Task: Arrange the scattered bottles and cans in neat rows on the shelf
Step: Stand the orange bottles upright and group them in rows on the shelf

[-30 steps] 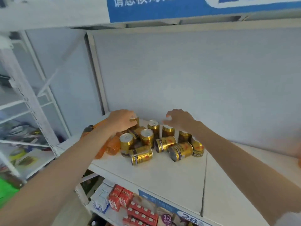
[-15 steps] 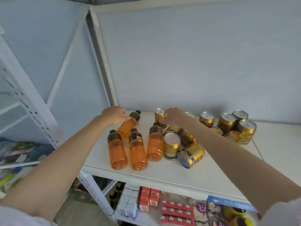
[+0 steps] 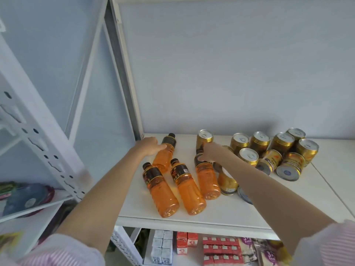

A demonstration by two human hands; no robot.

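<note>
Nearest the camera, two pink-striped sleeves (image 3: 57, 252) are being shown at the lower corners, with both bare forearms extended over the white shelf (image 3: 211, 217). Below the shelf's front edge, red cartons (image 3: 186, 241) and white cartons (image 3: 161, 246) are being displayed on a lower level. On the shelf, four orange bottles are being seen lying on their sides, caps directed toward the back wall: a front-left bottle (image 3: 160, 191), a front-middle bottle (image 3: 187, 189), a right bottle (image 3: 206, 179) and a rear-left bottle (image 3: 165, 153). The left hand (image 3: 148, 145) is being rested on the shoulder of the rear-left bottle, with its fingers curled over the bottle at the edge of the dark label. The right hand (image 3: 210, 153) is being held at the neck of the right bottle, with the fingers curled onto its dark label; whether a full grip is being applied cannot be told. Just right of that bottle, a tipped can (image 3: 226, 182) is being partly hidden by the right forearm. Behind the right hand, one upright can (image 3: 204, 138) is being seen near the back wall. Farther right, a cluster of gold cans (image 3: 276, 150) is being shown, some upright and two tipped with bases facing forward. To the left, a perforated white upright (image 3: 38, 135) is being shown.
</note>
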